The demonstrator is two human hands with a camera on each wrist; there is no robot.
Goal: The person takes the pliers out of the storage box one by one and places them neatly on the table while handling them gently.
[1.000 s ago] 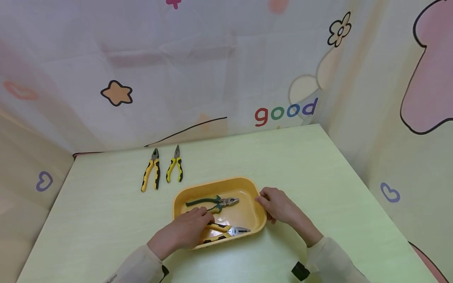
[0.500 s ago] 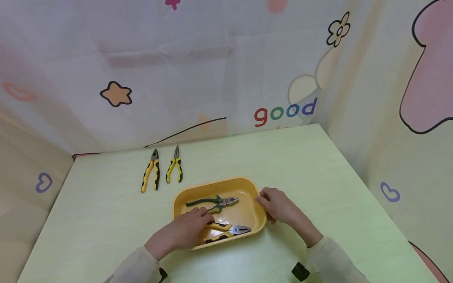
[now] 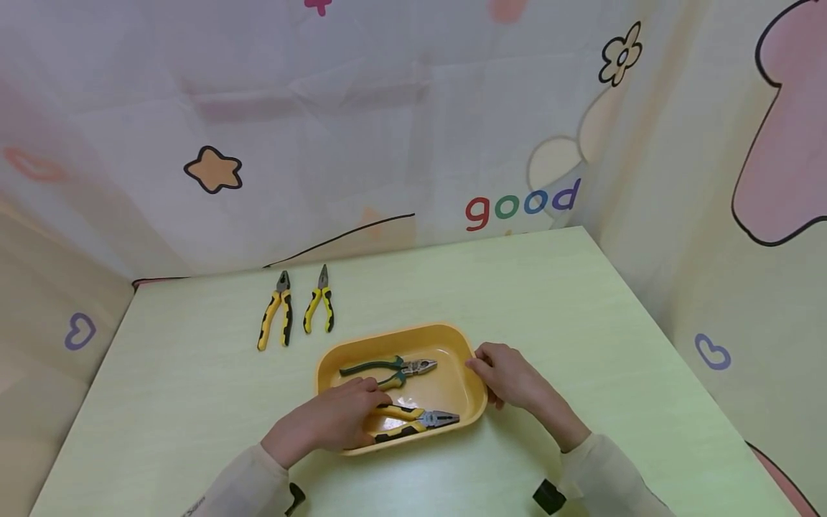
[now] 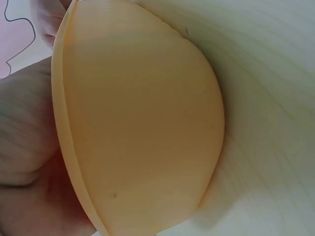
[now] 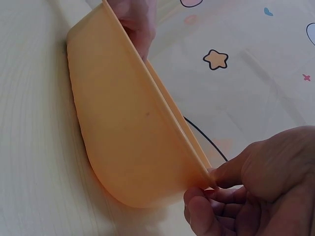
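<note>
A yellow plastic tray (image 3: 457,384) stands on the table in front of me. My left hand (image 3: 332,416) reaches over its left end and grips the handles of yellow-and-black pliers (image 3: 441,418) lying along the near side; the fingertips are partly hidden. Behind them, green-handled pliers (image 3: 418,368) lie in the tray, one handle partly covered by that hand. At the tray's right end, my right hand (image 3: 509,375) pinches the rim between thumb and fingers, as the right wrist view shows. In the left wrist view the tray wall (image 4: 142,118) hides the left fingers.
Two more pliers lie side by side at the back left of the table: a larger yellow-and-black pair (image 3: 284,305) and a smaller needle-nose pair (image 3: 323,291). A printed curtain (image 3: 362,129) closes off the back and sides.
The yellow-and-black pliers under my left hand have turned a little, showing more of their jaws' flat face, and shifted slightly right. My right hand and the tray keep their place.
</note>
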